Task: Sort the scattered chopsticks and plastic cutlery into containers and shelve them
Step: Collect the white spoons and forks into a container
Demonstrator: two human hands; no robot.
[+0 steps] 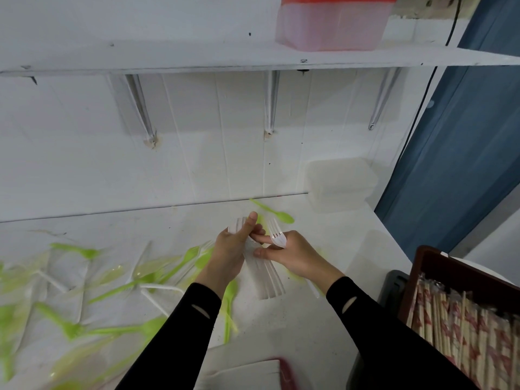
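- The step in hand, as I judge it, is gathering the white forks into one stack, apart from the green pieces, before they go into a container.
- The left hand (233, 243) is curled round the bundle of white forks (267, 280). It grips near the tine end, and the handles fan out toward me above the counter (323, 319).
- The right hand (295, 254) holds a single white fork (277, 235), tines up, right beside the bundle. Its thumb touches the bundle and its index finger reaches toward the left hand.
- I expect the next move to lay that fork tines-to-tines with the rest, square the handles and then find a container. The clear tub (340, 184) stands at the back right corner of the counter.
- Much sorting is left. The green cutlery (84, 251) lies scattered over the left of the counter with a few white pieces among it, and one green spoon (277, 213) lies just behind the hands.
- The wrapped chopsticks (464, 325) already stand packed in a dark brown box (430, 254) at the right.
- A pink tub with a red lid (332, 23) sits on the shelf (168, 57) above.
- As for writing, the chopstick wrappers carry red print that is too small and blurred for me to read. I see no brand or label anywhere else.
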